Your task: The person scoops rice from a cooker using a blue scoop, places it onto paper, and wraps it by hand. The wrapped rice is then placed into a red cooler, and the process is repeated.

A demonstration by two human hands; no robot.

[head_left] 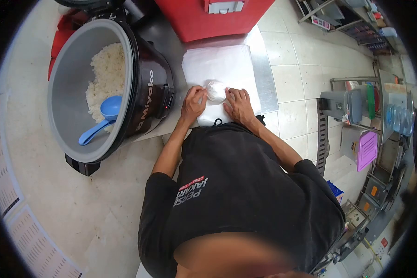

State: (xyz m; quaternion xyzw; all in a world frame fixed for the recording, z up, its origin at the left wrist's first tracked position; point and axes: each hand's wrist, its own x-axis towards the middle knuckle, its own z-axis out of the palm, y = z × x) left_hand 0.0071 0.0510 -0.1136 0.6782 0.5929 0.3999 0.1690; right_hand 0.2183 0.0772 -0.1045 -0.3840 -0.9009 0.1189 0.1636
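Observation:
A small round bundle wrapped in white paper (216, 91) sits on the stack of white paper sheets (220, 60) in front of me. From the left, my left hand (194, 103) pinches the edge of the wrapping, fingers curled. My right hand (239, 104) grips the opposite side in the same way. What the bundle contains is hidden by its wrapping. Left of my hands stands a large dark rice cooker (148, 99) with its lid raised. Cooked white rice (107, 65) lies inside, with a blue rice scoop (110, 109) resting in it.
A red box (194, 23) with a grey latch stands behind the paper on the metal table (266, 78). Shelving (380, 92) with bins and bottles lines the right side. Printed sheets (37, 241) hang at the far left. A floor drain (322, 129) runs along the right.

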